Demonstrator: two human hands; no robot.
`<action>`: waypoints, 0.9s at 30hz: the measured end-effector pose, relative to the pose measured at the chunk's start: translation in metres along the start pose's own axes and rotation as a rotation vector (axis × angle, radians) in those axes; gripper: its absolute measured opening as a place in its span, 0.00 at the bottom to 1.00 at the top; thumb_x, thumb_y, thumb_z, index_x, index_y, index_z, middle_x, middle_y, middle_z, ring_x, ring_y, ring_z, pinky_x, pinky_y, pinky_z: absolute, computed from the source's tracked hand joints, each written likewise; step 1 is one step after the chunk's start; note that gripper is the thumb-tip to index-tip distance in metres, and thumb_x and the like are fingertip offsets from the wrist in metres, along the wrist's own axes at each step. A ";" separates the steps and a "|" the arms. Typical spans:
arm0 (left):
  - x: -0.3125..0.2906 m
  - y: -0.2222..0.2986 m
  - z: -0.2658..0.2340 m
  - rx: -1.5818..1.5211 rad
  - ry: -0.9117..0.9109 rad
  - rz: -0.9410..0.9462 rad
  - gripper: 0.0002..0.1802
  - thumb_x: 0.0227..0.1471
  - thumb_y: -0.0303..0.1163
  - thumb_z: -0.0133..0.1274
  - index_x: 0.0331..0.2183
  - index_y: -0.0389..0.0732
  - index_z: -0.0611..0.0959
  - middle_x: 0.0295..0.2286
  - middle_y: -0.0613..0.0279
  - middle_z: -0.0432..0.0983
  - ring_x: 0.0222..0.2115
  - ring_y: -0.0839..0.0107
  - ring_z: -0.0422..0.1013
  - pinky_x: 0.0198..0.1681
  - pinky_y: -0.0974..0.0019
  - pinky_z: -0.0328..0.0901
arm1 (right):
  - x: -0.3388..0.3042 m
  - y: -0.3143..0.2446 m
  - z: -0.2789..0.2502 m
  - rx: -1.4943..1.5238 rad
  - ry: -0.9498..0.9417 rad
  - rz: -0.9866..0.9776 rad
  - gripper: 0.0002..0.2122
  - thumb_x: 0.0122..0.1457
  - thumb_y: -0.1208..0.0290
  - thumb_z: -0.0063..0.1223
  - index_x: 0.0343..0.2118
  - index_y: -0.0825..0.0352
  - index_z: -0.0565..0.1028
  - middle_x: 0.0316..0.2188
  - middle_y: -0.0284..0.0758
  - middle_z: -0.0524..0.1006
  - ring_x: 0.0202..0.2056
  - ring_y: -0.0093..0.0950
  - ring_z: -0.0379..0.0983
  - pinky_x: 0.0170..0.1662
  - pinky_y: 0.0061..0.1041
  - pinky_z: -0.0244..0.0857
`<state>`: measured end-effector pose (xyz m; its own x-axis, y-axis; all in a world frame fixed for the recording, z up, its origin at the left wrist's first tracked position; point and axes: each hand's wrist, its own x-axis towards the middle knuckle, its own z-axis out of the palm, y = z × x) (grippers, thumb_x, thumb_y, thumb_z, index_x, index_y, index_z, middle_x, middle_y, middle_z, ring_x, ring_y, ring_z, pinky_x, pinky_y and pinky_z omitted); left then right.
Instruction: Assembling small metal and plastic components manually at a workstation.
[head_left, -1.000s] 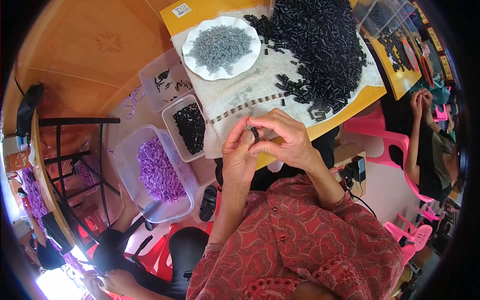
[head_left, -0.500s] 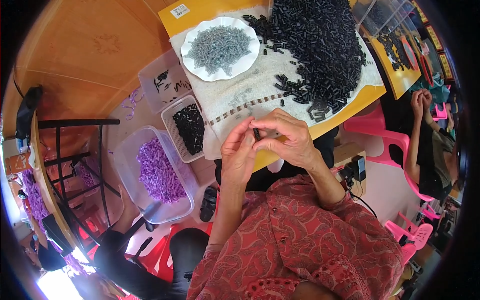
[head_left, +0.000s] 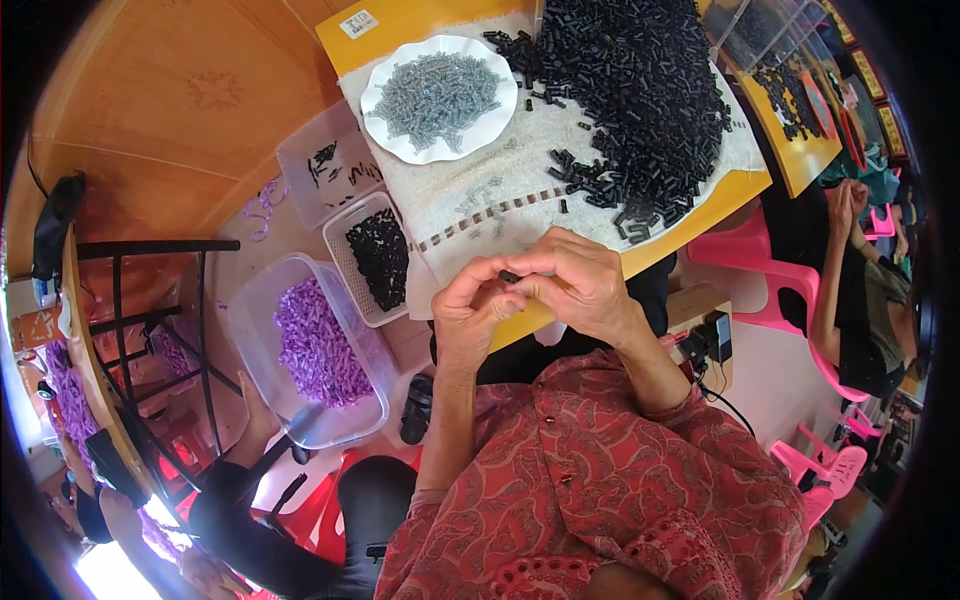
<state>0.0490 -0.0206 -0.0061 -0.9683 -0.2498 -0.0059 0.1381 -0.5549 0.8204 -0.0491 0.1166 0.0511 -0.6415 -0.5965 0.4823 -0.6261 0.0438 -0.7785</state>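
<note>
My left hand (head_left: 472, 305) and my right hand (head_left: 588, 288) meet over the table's near edge, fingers pinched together. Between their fingertips is a small black cylindrical plastic piece (head_left: 510, 277), mostly covered by the fingers. Beyond them, a pale cloth (head_left: 415, 195) with a brown checked stripe covers the table. A large heap of similar black pieces (head_left: 640, 90) lies on it to the right. At the far left of the cloth, a white scalloped plate (head_left: 400, 146) bears many small silvery, see-through pieces (head_left: 440, 95). A few more lie loose near the stripe.
Left of the table stand a white basket (head_left: 335, 245) of black pieces, a pale bin (head_left: 300, 165), and a clear tub (head_left: 255, 345) with purple pieces (head_left: 318, 345). A pink chair (head_left: 735, 250) and a seated person (head_left: 850, 290) are at right. Another person's hand (head_left: 258, 405) shows lower left.
My hands have turned the black piece from upright to lying more sideways, and more of it is covered. My left hand has shifted slightly left and down.
</note>
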 end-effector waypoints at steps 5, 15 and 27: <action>0.001 0.001 0.005 0.075 0.046 0.001 0.27 0.47 0.24 0.64 0.50 0.34 0.77 0.36 0.65 0.76 0.33 0.80 0.70 0.41 0.76 0.66 | 0.003 -0.005 -0.002 -0.061 0.018 0.026 0.12 0.42 0.81 0.65 0.33 0.69 0.79 0.22 0.35 0.76 0.25 0.31 0.73 0.28 0.27 0.67; 0.002 -0.002 0.010 -0.121 0.147 -0.026 0.16 0.59 0.25 0.51 0.49 0.32 0.77 0.39 0.60 0.76 0.39 0.74 0.72 0.44 0.70 0.68 | 0.000 -0.005 0.000 -0.047 -0.038 0.153 0.11 0.44 0.80 0.65 0.33 0.69 0.79 0.26 0.35 0.77 0.28 0.30 0.75 0.30 0.26 0.70; 0.005 -0.003 0.010 -0.455 0.128 -0.020 0.11 0.59 0.26 0.51 0.44 0.33 0.79 0.40 0.59 0.78 0.41 0.71 0.73 0.48 0.65 0.67 | -0.006 -0.009 0.008 0.188 0.002 0.349 0.12 0.49 0.80 0.65 0.38 0.70 0.78 0.31 0.37 0.79 0.33 0.24 0.79 0.35 0.23 0.76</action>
<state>0.0419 -0.0126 -0.0029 -0.9422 -0.3155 -0.1132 0.2245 -0.8448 0.4856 -0.0359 0.1133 0.0519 -0.8023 -0.5704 0.1761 -0.2782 0.0962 -0.9557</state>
